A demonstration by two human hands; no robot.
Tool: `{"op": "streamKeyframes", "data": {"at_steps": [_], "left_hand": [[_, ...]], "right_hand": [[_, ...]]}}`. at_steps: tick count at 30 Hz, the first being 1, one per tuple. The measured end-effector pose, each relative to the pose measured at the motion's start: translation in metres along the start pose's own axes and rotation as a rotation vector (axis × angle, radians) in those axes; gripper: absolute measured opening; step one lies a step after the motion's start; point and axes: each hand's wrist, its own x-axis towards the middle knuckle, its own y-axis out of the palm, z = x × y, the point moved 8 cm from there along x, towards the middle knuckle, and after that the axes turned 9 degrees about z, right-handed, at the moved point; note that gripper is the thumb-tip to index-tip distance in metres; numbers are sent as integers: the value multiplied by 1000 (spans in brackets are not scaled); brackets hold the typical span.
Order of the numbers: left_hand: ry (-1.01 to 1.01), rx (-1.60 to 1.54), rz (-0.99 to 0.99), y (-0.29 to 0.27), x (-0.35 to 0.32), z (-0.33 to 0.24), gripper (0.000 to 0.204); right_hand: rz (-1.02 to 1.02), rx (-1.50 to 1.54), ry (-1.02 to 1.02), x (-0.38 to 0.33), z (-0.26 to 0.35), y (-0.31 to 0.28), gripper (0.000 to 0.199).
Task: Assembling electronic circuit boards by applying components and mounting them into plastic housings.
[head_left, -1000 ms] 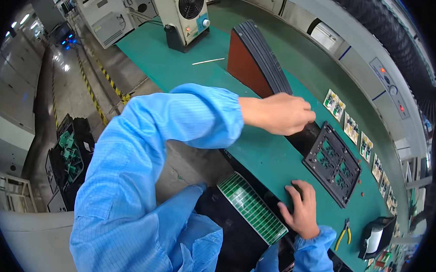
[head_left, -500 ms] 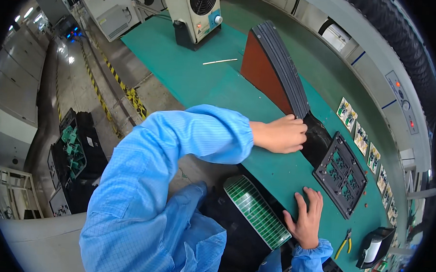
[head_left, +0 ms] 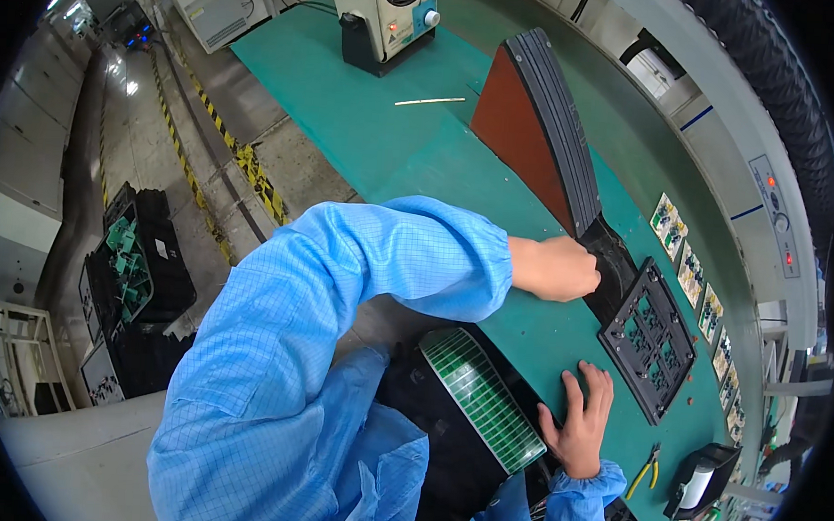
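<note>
My left hand (head_left: 556,268) is closed, its fingertips bent down at the near edge of a dark trough (head_left: 615,257). Whatever those fingers may hold is hidden. Just behind it rises a tall wedge-shaped piece with a ribbed black top (head_left: 558,117) and a red-brown side (head_left: 518,124). Palm down on the green table, my right hand (head_left: 580,425) lies open with fingers spread. It sits near a black fixture frame (head_left: 653,344) with green circuit pieces showing in its openings. At my lap, left of the right hand, is a green gridded panel (head_left: 480,401).
Yellow-handled pliers (head_left: 646,473) and a black holder with a white roll (head_left: 697,487) lie at the right. Several circuit boards (head_left: 690,275) line the far side. A fan unit (head_left: 387,23) and a thin stick (head_left: 430,102) are at the back. A black crate (head_left: 148,265) stands on the floor.
My left hand has moved slightly right and down, its fingers now bent toward the trough and tucked from sight. My right hand stays on the table. The whole view has shifted a little.
</note>
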Motion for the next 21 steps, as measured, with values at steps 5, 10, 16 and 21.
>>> {"op": "streamKeyframes", "data": {"at_steps": [5, 10, 16, 21], "left_hand": [[352, 250, -684, -77, -54, -35, 8], [233, 495, -1241, -237, -160, 50, 34], [-331, -210, -1374, -292, -148, 320, 17], [-928, 84, -1108, -280, -147, 431, 28]], "right_hand": [[-27, -16, -4, -2, 0, -1, 63], [-29, -11, -10, 4, 2, -1, 63], [-28, -8, -24, 6, 2, 1, 72], [-24, 30, -13, 9, -1, 1, 83]]}}
